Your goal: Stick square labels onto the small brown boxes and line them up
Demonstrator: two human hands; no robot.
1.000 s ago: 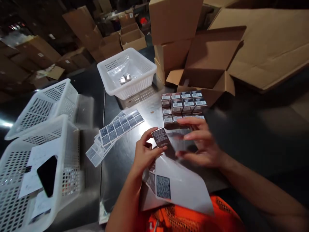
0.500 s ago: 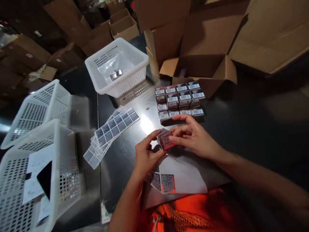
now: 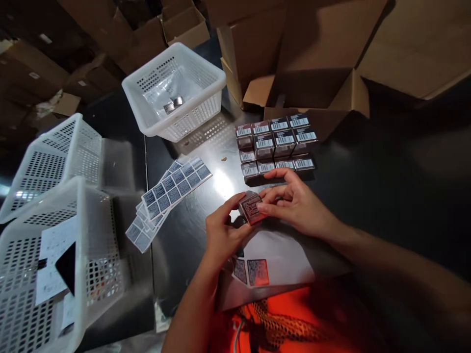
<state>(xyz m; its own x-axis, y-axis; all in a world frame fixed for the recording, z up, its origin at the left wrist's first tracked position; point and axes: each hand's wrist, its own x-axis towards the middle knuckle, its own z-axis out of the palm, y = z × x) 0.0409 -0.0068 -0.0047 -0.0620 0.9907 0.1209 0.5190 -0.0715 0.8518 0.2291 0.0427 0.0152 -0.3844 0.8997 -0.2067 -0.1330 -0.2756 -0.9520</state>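
A small dark box (image 3: 251, 210) with a printed label on its upper face sits between my two hands. My left hand (image 3: 226, 228) grips it by its left edge, thumb below and index finger above. On the right side, my right hand (image 3: 294, 203) pinches it, thumb pressed on the label's edge. Beneath my hands lies a white backing sheet (image 3: 283, 250) with a couple of dark printed labels (image 3: 258, 272) at its left end. Just beyond my right hand stand rows of small dark boxes (image 3: 274, 142) with white barcodes on top.
Overlapping label sheets (image 3: 172, 191) lie left of my hands. A white basket (image 3: 206, 115) with a clear bag stands behind them. Two more white baskets (image 3: 83, 235) are at the left, one holding papers. An open cardboard carton (image 3: 353, 95) stands behind the small boxes.
Both hands still hold the small box in nearly the same place. My right thumb stays against the label. The view has shifted slightly.
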